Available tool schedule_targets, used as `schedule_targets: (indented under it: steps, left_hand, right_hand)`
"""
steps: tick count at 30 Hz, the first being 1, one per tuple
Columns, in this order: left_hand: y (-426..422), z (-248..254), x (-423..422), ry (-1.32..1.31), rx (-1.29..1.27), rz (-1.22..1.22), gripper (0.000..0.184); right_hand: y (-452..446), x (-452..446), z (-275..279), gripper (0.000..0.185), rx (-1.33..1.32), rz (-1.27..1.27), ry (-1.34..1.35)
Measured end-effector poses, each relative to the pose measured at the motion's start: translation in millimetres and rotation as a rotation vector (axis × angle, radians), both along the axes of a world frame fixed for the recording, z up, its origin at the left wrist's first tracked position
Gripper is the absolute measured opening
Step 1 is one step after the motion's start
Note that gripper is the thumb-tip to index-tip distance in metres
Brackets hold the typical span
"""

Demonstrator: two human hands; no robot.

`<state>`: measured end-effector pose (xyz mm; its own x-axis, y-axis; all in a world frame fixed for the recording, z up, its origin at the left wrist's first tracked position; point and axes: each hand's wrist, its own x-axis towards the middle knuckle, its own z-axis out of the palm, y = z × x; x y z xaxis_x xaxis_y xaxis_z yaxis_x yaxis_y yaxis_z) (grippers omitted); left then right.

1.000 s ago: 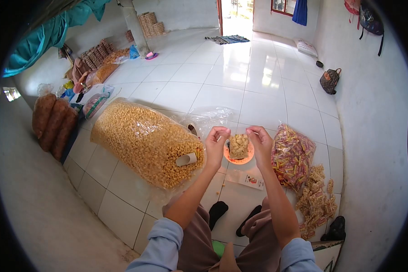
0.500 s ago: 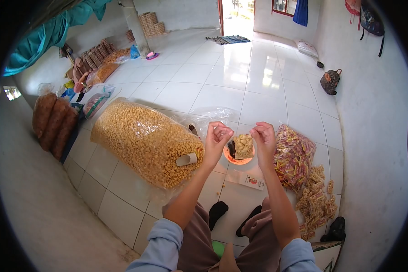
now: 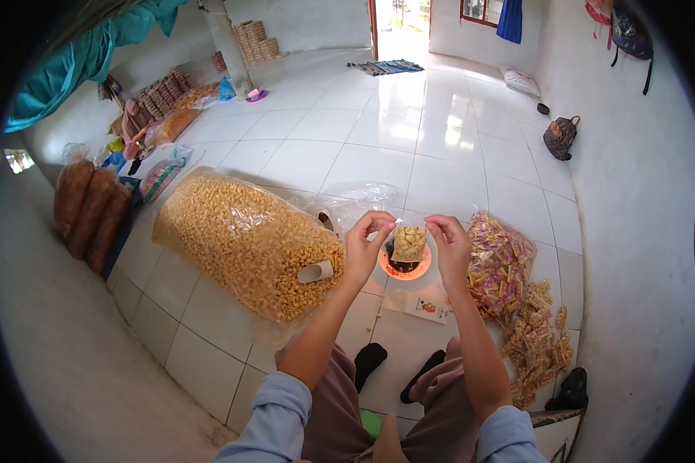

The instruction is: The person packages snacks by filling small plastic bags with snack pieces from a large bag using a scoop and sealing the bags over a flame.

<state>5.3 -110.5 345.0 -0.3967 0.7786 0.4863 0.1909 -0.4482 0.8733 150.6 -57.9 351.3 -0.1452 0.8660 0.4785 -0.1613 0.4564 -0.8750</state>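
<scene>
A small clear packet of snacks [image 3: 410, 242] hangs between my two hands, above an orange bowl [image 3: 415, 273] with something dark in it. My left hand [image 3: 369, 240] pinches one top corner of the packet. The opposite top corner is pinched by my right hand [image 3: 449, 242]. Left of my hands lies a large clear bag of yellow snack pieces [image 3: 232, 231], with a white scoop [image 3: 316, 272] in its open end. On the right stands a bag of colourful small packets [image 3: 499, 262].
Filled snack packets [image 3: 540, 343] lie heaped at the right, near a black bag [image 3: 570, 390]. A printed plastic sheet [image 3: 431, 309] is on the floor before my feet. Brown sacks [image 3: 93, 212] lean at the left wall. Another person [image 3: 134, 127] sits at the far left.
The packet first slanted and shifted right as my fingers moved apart from its top. Now it hangs level again, with its top edge stretched between both hands.
</scene>
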Motion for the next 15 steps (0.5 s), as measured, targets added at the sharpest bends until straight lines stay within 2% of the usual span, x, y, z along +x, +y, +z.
schedule_targets:
  steps: [9, 12, 15]
  left_hand:
    - [-9, 10, 3, 0.047, -0.03, 0.115, 0.012]
    - [-16, 19, 4, 0.165, -0.058, 0.139, 0.014]
    - [-19, 23, 8, 0.321, -0.021, 0.273, 0.013]
  right_hand:
    - [-7, 5, 13, 0.015, 0.085, -0.037, -0.177]
    - [-7, 6, 15, 0.016, 0.133, -0.045, -0.246]
    - [-5, 5, 10, 0.015, 0.21, -0.073, -0.312]
